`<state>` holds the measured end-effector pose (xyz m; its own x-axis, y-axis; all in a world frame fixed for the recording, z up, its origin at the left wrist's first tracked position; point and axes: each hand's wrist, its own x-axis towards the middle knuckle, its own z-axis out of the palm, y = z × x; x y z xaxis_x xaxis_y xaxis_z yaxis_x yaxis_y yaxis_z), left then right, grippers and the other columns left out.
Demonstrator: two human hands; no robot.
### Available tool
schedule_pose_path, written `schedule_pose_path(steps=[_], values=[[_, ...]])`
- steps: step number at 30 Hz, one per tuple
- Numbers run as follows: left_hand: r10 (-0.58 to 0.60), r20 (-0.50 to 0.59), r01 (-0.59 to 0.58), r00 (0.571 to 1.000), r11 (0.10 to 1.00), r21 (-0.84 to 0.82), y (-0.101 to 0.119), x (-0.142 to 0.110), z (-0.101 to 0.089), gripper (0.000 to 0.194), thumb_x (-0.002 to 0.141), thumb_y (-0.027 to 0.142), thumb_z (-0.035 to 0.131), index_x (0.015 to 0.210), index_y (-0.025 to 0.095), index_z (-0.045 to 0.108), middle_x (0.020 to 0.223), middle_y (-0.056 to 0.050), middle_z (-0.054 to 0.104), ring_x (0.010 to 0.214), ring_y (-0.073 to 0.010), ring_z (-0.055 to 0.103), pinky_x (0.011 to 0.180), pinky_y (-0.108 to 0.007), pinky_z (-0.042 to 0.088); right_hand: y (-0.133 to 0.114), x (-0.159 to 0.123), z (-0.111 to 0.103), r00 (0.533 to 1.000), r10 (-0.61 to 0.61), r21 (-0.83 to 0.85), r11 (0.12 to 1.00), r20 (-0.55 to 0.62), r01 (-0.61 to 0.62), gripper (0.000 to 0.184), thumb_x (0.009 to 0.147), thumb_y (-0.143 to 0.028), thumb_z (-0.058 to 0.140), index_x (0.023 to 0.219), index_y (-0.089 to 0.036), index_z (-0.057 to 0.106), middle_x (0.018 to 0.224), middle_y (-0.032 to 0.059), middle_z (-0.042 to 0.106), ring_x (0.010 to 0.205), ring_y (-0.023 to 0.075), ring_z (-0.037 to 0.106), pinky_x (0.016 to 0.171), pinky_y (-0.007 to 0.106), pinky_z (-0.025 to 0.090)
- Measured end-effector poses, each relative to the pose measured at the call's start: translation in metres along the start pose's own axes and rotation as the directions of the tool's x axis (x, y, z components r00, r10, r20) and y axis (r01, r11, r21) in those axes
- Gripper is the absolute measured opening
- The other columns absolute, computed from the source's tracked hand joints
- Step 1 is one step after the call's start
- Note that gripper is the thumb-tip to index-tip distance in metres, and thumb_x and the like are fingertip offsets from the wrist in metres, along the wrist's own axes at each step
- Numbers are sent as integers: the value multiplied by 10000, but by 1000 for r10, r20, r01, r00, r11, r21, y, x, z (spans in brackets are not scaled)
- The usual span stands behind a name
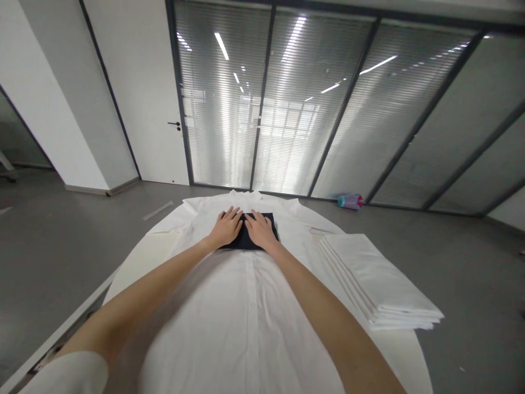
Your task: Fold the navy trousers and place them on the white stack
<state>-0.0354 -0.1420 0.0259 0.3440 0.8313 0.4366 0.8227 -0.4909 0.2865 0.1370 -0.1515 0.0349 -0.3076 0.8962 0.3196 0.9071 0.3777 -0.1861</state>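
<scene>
A white button-up shirt (229, 306) is spread out on a white table (404, 355), its collar at the far side and its sleeves out to both sides. On its upper middle lies a flat, dark rectangular piece (246, 241), perhaps folded cloth or a board; I cannot tell which. My left hand (226, 225) rests on the left part of this dark piece, fingers stretched and apart. Flat on the right part lies my right hand (261, 229), its fingers also extended. Both hands press from above and partly cover the dark piece.
A stack of folded white cloth (377, 273) sits at the table's right side. On the grey floor by the glass wall lies a striped blue and red bundle (350, 201). A white door (143, 109) stands beyond, at the left.
</scene>
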Motion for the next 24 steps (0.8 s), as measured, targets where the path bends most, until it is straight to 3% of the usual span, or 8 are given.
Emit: schedule_pose_path(steps=[3,7,10,13,17,20,24], values=[[-85,131,83,988,996,24,-12,13,16,514,999,359,404,1487,204,448,1585,-135,378,1511,-317,234,1213,-570,91,0,14,14,988,-36,10,999,148,35,547,1060,-424,204,1534,-226,392,1621,99,309,1484,286,270,1180,520,209],[-178,197,181,964,983,2,-32,17,27,570,974,482,448,1464,192,466,1575,-178,378,1480,-356,297,1180,-624,113,24,19,17,957,-98,59,995,275,85,708,1011,-636,194,1588,-233,270,1656,89,201,1520,284,188,1206,536,129],[-174,183,190,968,979,-74,-38,17,31,570,957,507,472,1423,182,505,1535,-181,442,1453,-346,343,1189,-583,125,50,20,16,944,39,42,998,327,-56,760,987,-689,184,1595,-237,241,1654,78,209,1525,288,171,1203,583,74],[-178,158,200,971,971,-133,-40,19,34,531,950,497,474,1361,173,564,1463,-178,523,1395,-336,420,1182,-535,193,68,20,18,932,157,38,983,326,-178,723,1012,-635,169,1589,-208,255,1645,88,236,1520,280,191,1197,582,118],[-190,127,216,974,948,-236,-52,26,30,424,940,448,472,1212,194,675,1316,-148,629,1267,-284,536,1143,-411,311,71,20,19,970,98,-1,995,224,-100,618,1041,-540,234,1521,-189,403,1555,130,421,1444,293,344,1181,557,172],[-244,110,267,963,911,-314,-68,32,18,325,853,463,592,996,215,745,1124,-124,709,1235,-312,538,1143,-434,301,70,24,14,983,59,-43,998,172,-53,530,1050,-465,285,1428,-179,521,1439,152,545,1356,284,449,1171,493,203],[-360,138,382,923,807,-450,-85,38,1,237,674,476,755,697,244,714,771,-66,702,1129,-348,584,1042,-418,391,75,35,8,971,133,-35,991,196,-129,472,1052,-389,286,1324,-183,611,1365,165,587,1281,300,507,1091,463,329]])
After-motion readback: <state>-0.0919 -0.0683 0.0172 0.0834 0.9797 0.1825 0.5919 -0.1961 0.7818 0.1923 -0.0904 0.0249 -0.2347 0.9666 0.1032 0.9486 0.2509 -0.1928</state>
